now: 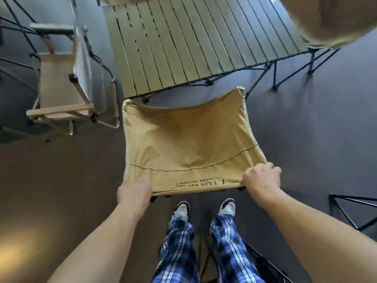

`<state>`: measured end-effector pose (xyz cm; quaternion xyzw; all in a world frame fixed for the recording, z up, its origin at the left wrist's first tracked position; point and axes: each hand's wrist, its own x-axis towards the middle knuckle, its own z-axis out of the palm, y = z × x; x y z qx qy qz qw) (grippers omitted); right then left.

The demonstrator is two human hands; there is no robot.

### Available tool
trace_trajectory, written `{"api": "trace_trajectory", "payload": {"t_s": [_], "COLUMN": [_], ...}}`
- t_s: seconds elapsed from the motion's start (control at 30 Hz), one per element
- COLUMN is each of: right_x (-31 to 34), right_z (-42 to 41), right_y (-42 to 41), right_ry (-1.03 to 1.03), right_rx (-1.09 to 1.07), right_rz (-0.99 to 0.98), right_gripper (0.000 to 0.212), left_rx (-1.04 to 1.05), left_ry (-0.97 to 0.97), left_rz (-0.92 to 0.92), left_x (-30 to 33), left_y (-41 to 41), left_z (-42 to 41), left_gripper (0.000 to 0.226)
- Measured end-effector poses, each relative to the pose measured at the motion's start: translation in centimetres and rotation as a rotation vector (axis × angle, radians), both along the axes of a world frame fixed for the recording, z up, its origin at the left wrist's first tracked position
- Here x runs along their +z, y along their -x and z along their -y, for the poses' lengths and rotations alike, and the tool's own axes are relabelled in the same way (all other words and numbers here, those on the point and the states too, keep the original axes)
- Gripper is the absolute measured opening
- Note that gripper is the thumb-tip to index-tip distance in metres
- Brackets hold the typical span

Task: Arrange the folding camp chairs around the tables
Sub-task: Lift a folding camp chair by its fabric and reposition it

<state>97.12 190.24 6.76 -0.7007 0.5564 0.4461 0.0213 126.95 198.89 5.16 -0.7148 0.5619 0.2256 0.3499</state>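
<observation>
Directly below the head camera, a tan fabric camp chair (187, 144) stands on the dark floor (306, 129), seen from above and behind. Its far edge lies just beside the near edge of a slatted green folding table (183, 43), whose black legs (293, 68) show under the right end. The chair's cloth sags in the middle, a dark stitched seam crosses it near the person, and printed lettering reads upside down along the near edge.

The left hand (135, 190) grips the near left corner of the chair, fingers curled over the fabric edge; the picture is blurred there, so the exact lie of the fingers is hard to make out. The right hand (262, 177) is clamped on the near right corner, knuckles up and fingers bunched round the cloth. Both bare forearms reach forward from the bottom corners of the frame.

Between the arms, the person's legs in blue plaid trousers (179, 248) and a pair of light shoes (227, 207) stand just behind the chair.

To the left of the table stands a second, paler chair (61, 86) with wooden armrests and a light metal frame, its side close to the table's left end. At the upper right corner, another tan fabric seat (336, 19) overlaps the table's far right end, blurred. A black folding frame (350, 209) stands on the floor at the right edge, well apart from the held chair.
</observation>
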Motion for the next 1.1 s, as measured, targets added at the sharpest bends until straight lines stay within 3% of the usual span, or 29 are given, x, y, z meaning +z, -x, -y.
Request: {"api": "trace_trajectory", "payload": {"t_s": [0.23,0.5,0.83,1.1], "right_x": [-4.2,-5.1,-4.8,-4.9], "right_z": [0.0,1.0,0.2,-0.4], "right_y": [6.0,8.3,8.2,8.4], "right_ry": [-0.181,-0.144,-0.152,-0.133], "right_rx": [0.062,0.149,0.125,0.102], "right_rz": [-0.018,-0.015,-0.026,-0.039], "right_gripper": [0.039,0.038,0.04,0.041], "left_rx": [0.114,0.05,0.041,0.029], "left_ry": [-0.164,-0.185,-0.128,-0.213], "left_rz": [-0.057,0.016,0.026,0.005], "left_x": [-2.8,-3.7,-3.1,-3.1], "left_y": [6.0,8.7,7.9,8.4], "left_z": [-1.3,-2.4,-2.9,-3.4], "left_gripper": [0.025,0.038,0.044,0.041]}}
